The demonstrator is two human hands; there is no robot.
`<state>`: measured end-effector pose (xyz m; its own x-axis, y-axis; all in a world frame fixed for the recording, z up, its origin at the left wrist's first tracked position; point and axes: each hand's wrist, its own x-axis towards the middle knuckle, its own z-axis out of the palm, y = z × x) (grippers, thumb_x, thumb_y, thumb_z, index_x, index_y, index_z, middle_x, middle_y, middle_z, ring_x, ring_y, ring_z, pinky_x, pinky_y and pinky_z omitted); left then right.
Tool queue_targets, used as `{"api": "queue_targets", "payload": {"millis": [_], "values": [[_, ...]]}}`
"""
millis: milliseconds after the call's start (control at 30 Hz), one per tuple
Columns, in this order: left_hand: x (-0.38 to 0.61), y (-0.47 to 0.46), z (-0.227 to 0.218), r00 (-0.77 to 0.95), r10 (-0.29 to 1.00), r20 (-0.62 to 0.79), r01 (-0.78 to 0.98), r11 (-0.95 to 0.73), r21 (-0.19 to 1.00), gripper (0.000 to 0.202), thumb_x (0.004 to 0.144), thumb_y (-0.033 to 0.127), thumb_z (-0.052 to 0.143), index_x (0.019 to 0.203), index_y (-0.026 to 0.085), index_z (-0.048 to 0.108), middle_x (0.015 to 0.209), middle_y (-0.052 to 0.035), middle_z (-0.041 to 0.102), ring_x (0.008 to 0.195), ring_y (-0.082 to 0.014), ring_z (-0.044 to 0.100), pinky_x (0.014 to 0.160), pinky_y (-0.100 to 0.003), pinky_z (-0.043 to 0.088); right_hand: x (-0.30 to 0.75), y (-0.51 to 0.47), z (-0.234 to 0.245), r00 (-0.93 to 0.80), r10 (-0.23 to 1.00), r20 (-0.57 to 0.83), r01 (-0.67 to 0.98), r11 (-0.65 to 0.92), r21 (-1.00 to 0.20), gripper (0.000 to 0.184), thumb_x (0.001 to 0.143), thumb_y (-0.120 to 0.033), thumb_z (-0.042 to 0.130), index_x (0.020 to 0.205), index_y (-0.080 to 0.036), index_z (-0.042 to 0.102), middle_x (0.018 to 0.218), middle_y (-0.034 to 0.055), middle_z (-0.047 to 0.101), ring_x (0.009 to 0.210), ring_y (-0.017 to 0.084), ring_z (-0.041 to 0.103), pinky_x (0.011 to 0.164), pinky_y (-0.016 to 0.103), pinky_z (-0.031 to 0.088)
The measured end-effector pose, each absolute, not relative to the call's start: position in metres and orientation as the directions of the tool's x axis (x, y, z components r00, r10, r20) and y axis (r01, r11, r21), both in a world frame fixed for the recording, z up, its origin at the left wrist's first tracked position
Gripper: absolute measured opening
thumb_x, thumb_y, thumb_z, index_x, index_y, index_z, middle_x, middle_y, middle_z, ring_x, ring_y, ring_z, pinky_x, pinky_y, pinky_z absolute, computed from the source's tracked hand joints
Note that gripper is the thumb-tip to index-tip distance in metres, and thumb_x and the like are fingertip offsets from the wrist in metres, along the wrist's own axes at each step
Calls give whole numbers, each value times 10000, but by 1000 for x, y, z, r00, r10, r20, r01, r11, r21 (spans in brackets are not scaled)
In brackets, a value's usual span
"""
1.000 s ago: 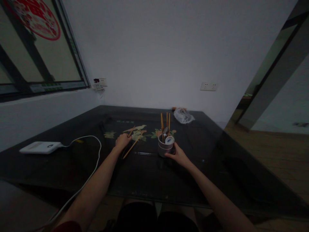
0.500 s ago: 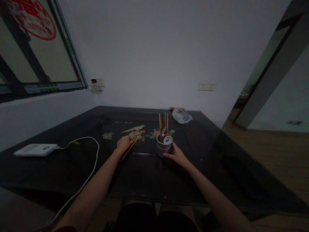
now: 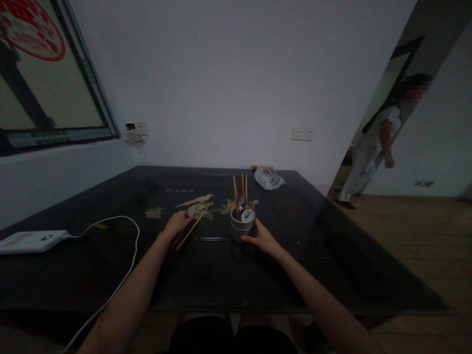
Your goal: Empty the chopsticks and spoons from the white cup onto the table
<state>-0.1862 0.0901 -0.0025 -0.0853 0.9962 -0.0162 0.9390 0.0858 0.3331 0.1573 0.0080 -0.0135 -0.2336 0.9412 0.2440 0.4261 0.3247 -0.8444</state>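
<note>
My left hand (image 3: 179, 222) is closed in a pinch low over the table, at a pair of wooden chopsticks (image 3: 193, 228). One chopstick slants away clearly beside the fingers; the other is partly hidden by the hand. My right hand (image 3: 261, 237) grips the right side of a grey cup (image 3: 241, 231), thumb in front and fingers behind. Several upright chopsticks (image 3: 236, 189) stand in this cup, along with a metal spoon (image 3: 241, 201) and a small round white object with a blue mark (image 3: 248, 216). The cup stands upright on the table.
The dark table (image 3: 236, 280) has a printed flower pattern. At left lies a white power bank (image 3: 33, 242) with a white cable (image 3: 135, 246) passing by my left forearm. A clear plastic bag (image 3: 268, 178) sits near the wall. A person (image 3: 379, 132) is walking at far right.
The view has turned a little right, and a person has come into view at right. My left fingers have shifted slightly along the chopsticks; my right hand stays on the cup.
</note>
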Motion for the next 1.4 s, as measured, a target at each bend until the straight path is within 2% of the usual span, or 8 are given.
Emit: {"api": "queue_targets", "payload": {"millis": [133,367,500,667,833,1100,1267,1400], "values": [[-192,91,0,-106,994,-17,944,106,311,360,815,483,487,888,176,660,958,-129,696,909,-263,647,656,-256,438,158,7,-11,-258,930,262,395,349,-850,668,638,-340,769,1200,-154,459,1174,124,583,1045,250,554,859,368,438],[-193,86,6,-128,990,-59,948,140,285,409,784,557,484,883,199,654,976,-116,692,912,-273,643,644,-263,439,158,8,-13,-244,945,216,431,305,-849,677,640,-343,767,1203,-140,452,1117,127,596,910,228,578,761,347,457],[-194,82,13,-152,986,70,936,121,331,356,812,494,473,903,195,644,969,-112,689,901,-262,639,670,-276,442,158,8,-13,-254,940,227,394,315,-864,702,629,-345,771,1217,-134,449,1137,134,592,936,232,572,769,345,456],[-175,74,28,-79,932,355,839,-130,529,251,846,376,465,856,173,613,858,-95,682,808,-228,638,704,-308,457,159,8,-10,-267,944,196,369,288,-884,774,585,-326,801,1250,-150,445,1159,133,581,976,250,568,769,354,473],[-129,57,51,75,888,454,607,-402,685,216,825,368,501,830,168,584,825,-65,661,780,-196,626,730,-316,483,178,11,-2,-350,918,188,287,296,-911,821,584,-281,802,1299,-181,409,1188,116,570,1028,229,568,815,349,480],[-75,50,66,273,857,437,413,-514,752,282,807,382,535,956,153,605,939,-75,649,881,-182,620,791,-306,493,206,18,46,-248,913,323,488,406,-773,300,722,-218,655,1016,-164,627,850,42,651,782,166,613,721,300,477],[-51,59,60,280,894,349,385,-438,813,326,781,341,577,1038,144,617,1065,-109,659,986,-196,615,887,-319,465,188,23,69,-216,872,439,608,472,-638,211,750,-196,631,958,-172,654,795,25,639,717,144,582,650,256,439],[-38,65,59,290,900,326,348,-417,840,309,744,295,615,1006,133,639,1043,-107,681,976,-208,628,894,-331,467,170,25,78,-254,869,426,752,454,-478,163,745,-256,676,888,-181,674,792,31,611,716,144,552,643,250,401]]}}
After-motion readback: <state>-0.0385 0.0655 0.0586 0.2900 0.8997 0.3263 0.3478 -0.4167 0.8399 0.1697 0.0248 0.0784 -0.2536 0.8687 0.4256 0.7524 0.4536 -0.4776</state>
